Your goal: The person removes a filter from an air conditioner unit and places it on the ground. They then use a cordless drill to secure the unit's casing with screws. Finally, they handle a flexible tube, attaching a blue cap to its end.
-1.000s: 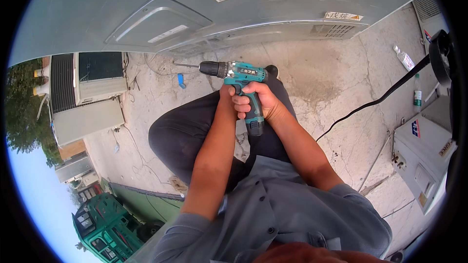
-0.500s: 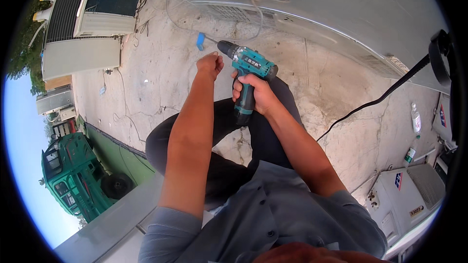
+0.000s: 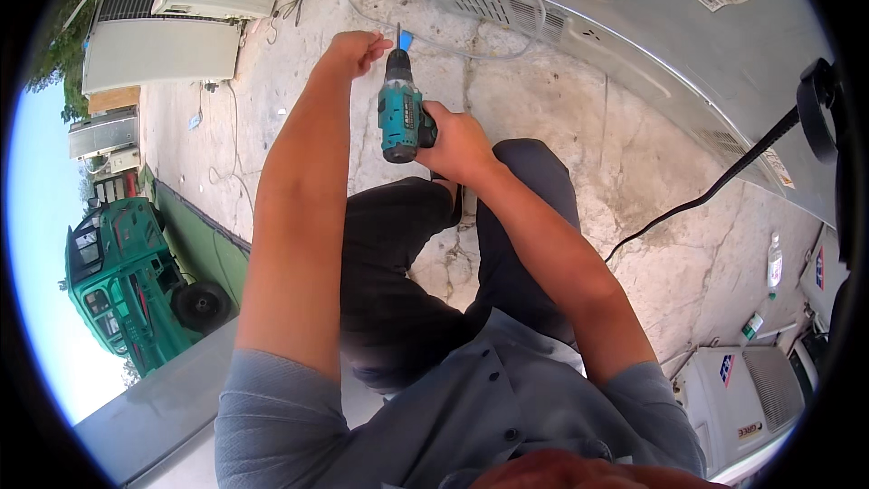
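Observation:
A teal and black cordless drill [image 3: 398, 118] is in my right hand [image 3: 457, 143], which is wrapped round its grip. Its chuck and thin long bit point away from me, above the concrete. My left hand [image 3: 360, 51] is beside the bit's tip, fingers curled and thumb side toward the bit. Whether those fingers hold anything small is hidden. A small blue piece [image 3: 406, 39] shows just right of the bit; I cannot tell whether the two touch.
A large grey metal cabinet [image 3: 652, 45] with vents lies ahead to the right, a pale hose [image 3: 493, 56] beside it. A black strap [image 3: 706, 183] hangs at right, near a plastic bottle [image 3: 775, 263] and a white appliance unit [image 3: 738, 398]. At left are a pale appliance casing [image 3: 158, 56] and a green truck [image 3: 127, 285].
The drill has swung from pointing up-left to pointing straight away from me. My left hand has moved left and farther out, to beside the bit's tip. The whole view has shifted.

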The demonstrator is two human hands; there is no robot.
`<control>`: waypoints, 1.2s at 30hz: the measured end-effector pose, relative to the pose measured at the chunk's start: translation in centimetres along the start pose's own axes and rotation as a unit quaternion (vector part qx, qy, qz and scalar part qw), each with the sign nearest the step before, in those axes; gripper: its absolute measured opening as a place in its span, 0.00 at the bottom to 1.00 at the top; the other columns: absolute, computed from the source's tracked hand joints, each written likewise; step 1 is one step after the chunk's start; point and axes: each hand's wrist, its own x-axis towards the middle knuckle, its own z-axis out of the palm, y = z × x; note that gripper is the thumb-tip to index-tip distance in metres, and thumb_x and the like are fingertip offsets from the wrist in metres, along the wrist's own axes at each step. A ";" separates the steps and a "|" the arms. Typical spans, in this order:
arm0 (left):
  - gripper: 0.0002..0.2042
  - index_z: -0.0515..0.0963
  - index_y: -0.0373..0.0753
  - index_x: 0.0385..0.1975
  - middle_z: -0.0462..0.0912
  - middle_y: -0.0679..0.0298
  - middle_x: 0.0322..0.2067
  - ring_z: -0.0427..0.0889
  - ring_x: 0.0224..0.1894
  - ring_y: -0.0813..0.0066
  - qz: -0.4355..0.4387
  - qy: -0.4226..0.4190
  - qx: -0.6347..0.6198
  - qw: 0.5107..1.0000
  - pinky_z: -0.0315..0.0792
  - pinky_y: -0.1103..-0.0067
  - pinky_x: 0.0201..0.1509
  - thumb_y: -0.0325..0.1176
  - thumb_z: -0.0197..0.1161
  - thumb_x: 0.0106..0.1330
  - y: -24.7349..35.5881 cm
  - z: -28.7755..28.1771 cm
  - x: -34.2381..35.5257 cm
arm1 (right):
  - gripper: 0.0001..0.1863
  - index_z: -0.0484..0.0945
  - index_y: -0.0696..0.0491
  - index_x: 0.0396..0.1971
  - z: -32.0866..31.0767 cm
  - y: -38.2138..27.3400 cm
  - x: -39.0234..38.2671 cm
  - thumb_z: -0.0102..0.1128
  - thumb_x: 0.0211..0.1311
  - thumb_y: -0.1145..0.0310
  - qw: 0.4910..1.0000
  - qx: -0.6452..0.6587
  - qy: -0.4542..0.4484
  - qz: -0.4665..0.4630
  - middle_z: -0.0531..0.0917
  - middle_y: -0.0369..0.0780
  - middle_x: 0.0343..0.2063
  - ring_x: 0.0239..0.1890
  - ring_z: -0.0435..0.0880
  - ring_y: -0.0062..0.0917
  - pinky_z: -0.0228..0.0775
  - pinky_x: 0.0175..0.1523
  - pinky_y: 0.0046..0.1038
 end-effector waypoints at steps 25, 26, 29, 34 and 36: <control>0.09 0.79 0.44 0.39 0.82 0.75 0.29 0.67 0.23 0.89 0.004 -0.172 -0.203 0.964 0.66 0.88 0.26 0.38 0.54 0.75 0.0 3.9 6.7 | 0.29 0.72 0.55 0.46 1.5 4.0 4.0 0.73 0.41 0.65 0.960 -0.272 -0.060 0.013 0.85 0.46 0.31 0.37 0.85 0.43 0.77 0.42 0.41; 0.09 0.79 0.44 0.39 0.82 0.75 0.29 0.67 0.23 0.89 0.004 -0.171 -0.195 0.966 0.66 0.88 0.25 0.38 0.54 0.75 0.1 3.9 6.7 | 0.29 0.72 0.55 0.46 1.5 3.9 4.2 0.73 0.41 0.66 0.960 -0.271 -0.063 0.018 0.85 0.46 0.31 0.36 0.85 0.43 0.77 0.41 0.41; 0.09 0.79 0.44 0.40 0.82 0.75 0.29 0.67 0.23 0.89 0.005 -0.165 -0.170 0.971 0.66 0.87 0.25 0.39 0.54 0.75 0.1 4.3 6.9 | 0.27 0.72 0.55 0.43 1.5 3.1 4.6 0.73 0.41 0.66 0.958 -0.269 -0.079 0.062 0.85 0.46 0.29 0.35 0.85 0.44 0.77 0.41 0.42; 0.10 0.80 0.43 0.39 0.82 0.75 0.29 0.66 0.21 0.87 0.057 -0.116 -0.077 0.989 0.67 0.86 0.25 0.39 0.53 0.75 1.4 6.2 6.9 | 0.24 0.71 0.57 0.40 3.1 3.2 5.6 0.71 0.43 0.68 0.960 -0.264 -0.048 0.085 0.85 0.48 0.29 0.35 0.86 0.44 0.77 0.40 0.41; 0.11 0.81 0.42 0.39 0.83 0.75 0.29 0.66 0.20 0.85 0.099 -0.069 -0.056 0.991 0.68 0.86 0.25 0.39 0.53 0.75 1.6 6.9 8.0 | 0.24 0.71 0.58 0.41 4.1 3.3 6.6 0.71 0.44 0.68 0.959 -0.265 -0.042 0.092 0.85 0.48 0.29 0.35 0.86 0.43 0.78 0.40 0.41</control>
